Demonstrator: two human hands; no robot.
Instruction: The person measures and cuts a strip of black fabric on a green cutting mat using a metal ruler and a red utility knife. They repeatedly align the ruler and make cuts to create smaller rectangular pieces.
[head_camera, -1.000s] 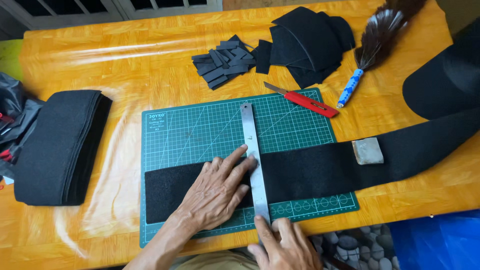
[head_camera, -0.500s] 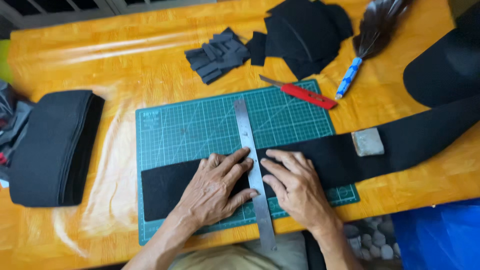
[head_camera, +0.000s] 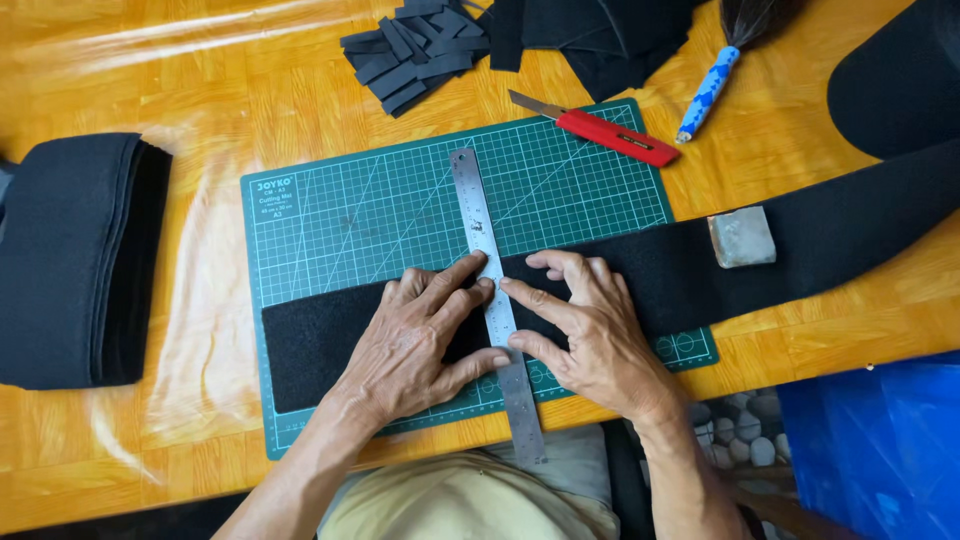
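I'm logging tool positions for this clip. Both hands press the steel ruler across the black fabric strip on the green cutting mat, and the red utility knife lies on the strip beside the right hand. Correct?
Not quite. The red utility knife lies at the far edge of the green cutting mat, away from the black fabric strip and untouched. The head view shows it. The left hand and right hand do press the steel ruler across the strip.

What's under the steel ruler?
The steel ruler lies across the black fabric strip, which rests on the green cutting mat. Left hand and right hand cover the strip beside it.
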